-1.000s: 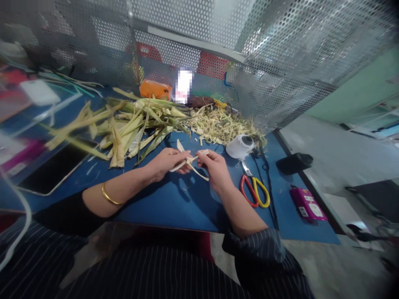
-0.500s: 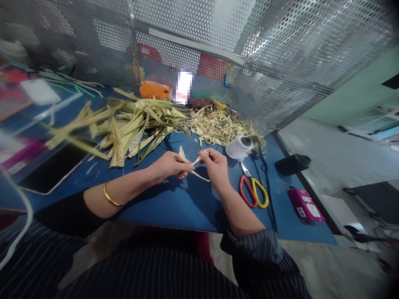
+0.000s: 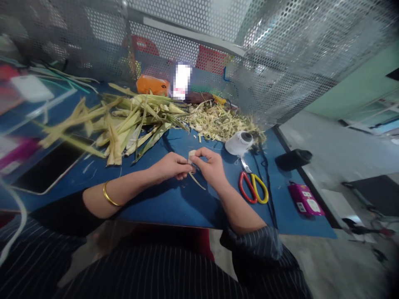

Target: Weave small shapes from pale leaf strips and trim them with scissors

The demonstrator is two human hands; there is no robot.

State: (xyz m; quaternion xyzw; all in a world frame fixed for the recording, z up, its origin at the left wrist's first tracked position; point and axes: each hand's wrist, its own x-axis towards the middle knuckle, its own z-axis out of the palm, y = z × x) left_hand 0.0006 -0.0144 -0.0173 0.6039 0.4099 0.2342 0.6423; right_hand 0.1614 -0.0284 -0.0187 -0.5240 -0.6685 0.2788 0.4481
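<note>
Whereas a gap showed half a second ago, the right hand [image 3: 210, 166] now sits right beside the left hand [image 3: 173, 167], mid-frame; the pale husk strip [image 3: 192, 154] between them is presumably being folded. Right thumb and forefinger pinch its top, left fingers pinch lower; its loose end trails lower right above the bench [image 3: 168, 207]. Forearms converge from below.

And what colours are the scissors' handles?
One red handle, one yellow handle; they show best in the head view.

I had room over the table [image 3: 176, 207] at lower centre, below the left hand [image 3: 172, 167] and right hand [image 3: 210, 166]. Husks [image 3: 137, 120] blocked upper left; spool [image 3: 237, 144] and scissors [image 3: 253, 189], right of centre.
</note>
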